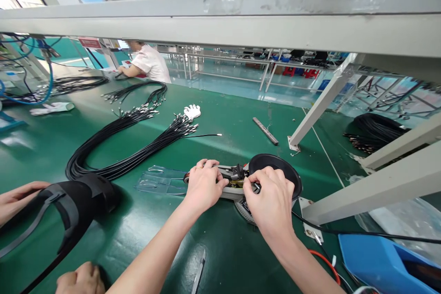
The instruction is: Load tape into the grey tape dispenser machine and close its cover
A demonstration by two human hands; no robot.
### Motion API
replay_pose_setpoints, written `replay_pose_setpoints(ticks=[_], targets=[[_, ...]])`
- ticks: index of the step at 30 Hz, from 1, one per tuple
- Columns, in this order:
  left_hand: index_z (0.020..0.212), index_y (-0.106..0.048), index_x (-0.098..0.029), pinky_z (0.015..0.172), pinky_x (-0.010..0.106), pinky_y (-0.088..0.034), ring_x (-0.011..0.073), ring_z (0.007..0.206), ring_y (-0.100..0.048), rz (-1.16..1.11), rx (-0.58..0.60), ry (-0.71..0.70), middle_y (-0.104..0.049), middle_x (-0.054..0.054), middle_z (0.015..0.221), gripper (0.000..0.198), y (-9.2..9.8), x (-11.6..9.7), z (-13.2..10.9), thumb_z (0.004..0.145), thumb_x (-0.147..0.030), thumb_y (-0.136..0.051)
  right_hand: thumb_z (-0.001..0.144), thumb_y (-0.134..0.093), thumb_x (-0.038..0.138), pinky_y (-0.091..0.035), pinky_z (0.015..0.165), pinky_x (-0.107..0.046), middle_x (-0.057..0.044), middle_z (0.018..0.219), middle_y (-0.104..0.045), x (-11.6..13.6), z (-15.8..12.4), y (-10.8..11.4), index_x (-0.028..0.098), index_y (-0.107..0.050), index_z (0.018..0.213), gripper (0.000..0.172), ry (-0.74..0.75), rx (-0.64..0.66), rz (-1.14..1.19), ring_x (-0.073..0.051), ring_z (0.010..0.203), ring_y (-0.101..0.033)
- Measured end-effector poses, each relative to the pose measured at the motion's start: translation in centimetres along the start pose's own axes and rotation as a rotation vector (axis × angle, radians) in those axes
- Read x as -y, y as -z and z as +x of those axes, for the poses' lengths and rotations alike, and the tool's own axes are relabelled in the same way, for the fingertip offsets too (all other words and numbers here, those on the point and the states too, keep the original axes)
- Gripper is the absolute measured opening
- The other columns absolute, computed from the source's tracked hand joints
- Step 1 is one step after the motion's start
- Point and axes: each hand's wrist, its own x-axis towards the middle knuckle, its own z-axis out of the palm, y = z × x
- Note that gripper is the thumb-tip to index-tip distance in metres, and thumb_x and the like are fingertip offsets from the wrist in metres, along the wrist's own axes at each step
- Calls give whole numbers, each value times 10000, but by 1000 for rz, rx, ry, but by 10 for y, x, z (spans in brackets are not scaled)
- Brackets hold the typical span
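Head view: on a green desk (227,252), the person's left hand (203,187) curls its fingers (206,164) closed around the body of a metal hand tool (229,193), which has a black clamp head and a red-tipped end. The right hand (270,197) grips at that head, its fingers (254,175) closed; whatever they pinch is hidden. The tool sits against a round black rubber disc (275,168), with a clear plastic tray (160,180) just left of it.

Farther up the desk lies a long bundle of black cables (138,147) with metal ends, beside a white glove (192,111). A slotted metal bar (265,131) lies on its own to the right. Lower left, someone else's hands (20,197) are near a black padded strap (77,206). A blue plastic bin (386,262) sits at the lower right, and a coil of black cable (377,131) lies beyond the desk's white frame (320,105). Another person (148,63) works at the far end.
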Motion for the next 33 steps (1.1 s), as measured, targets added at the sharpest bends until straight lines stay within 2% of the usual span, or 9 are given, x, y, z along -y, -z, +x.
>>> replay_pose_setpoints(ticks=[6,19,33], targets=[[555,-498,-201,905,474,-309,294,1159,-380,-11,1,1,-563,34,1193,191,0,1,1,709,-313,-525,766,-492,257,-298,710,-347,-2,717,-545,-1,0,-2,214,-495,612,161,6,-5,-18,-196,793,-459],[540,-534,-211,896,439,-341,258,1139,-411,35,9,31,-576,-4,1178,154,1,0,4,662,-305,-543,744,-500,225,-289,711,-340,3,709,-552,2,5,2,210,-483,576,170,-26,68,-30,-196,789,-464],[548,-549,-214,910,436,-331,259,1137,-407,18,4,67,-591,-11,1153,149,-2,2,7,656,-318,-548,750,-486,235,-281,699,-341,-6,714,-559,1,8,-1,212,-480,572,179,-34,64,-17,-197,791,-458]])
